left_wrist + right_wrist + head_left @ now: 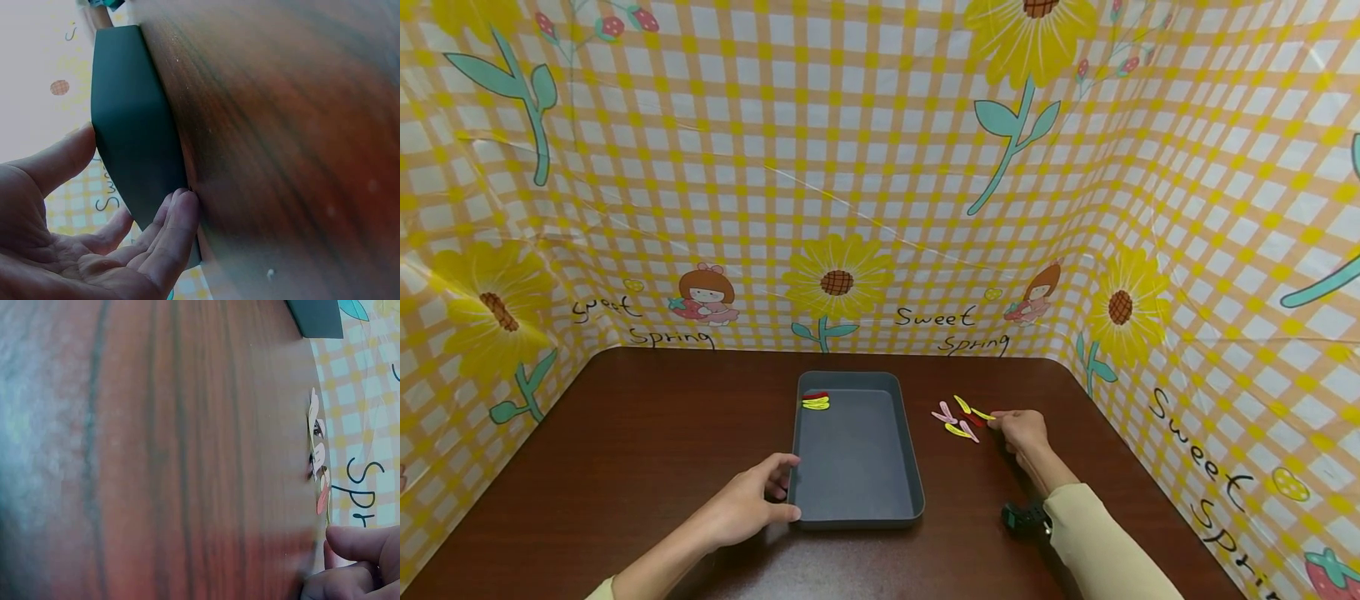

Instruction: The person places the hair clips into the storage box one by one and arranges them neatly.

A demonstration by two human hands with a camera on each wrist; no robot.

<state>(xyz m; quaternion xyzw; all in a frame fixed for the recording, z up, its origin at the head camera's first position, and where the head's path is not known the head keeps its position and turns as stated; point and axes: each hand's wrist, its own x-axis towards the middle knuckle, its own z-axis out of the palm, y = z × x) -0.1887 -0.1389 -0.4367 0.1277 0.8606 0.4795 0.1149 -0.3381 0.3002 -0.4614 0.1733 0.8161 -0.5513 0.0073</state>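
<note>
Between the thumb and fingers of my right hand (1024,432) is the end of a yellow hair clip (982,414), just above the table. Beside it lies a loose group of snap hair clips: a red clip (974,421), pink clips (968,431) and other yellow clips (957,431). My left hand (741,504) touches the left side of a dark grey tray (857,523), its fingers spread along the outer wall (134,119). Inside the tray, at the far left corner, a red clip (815,395) lies against yellow clips (816,405).
A dark brown wooden table (685,408) bears everything. Checked cloth (850,208) with sunflowers encloses its back and sides. A black watch-like device (1021,518) is on the right wrist, near the sleeve (1093,533).
</note>
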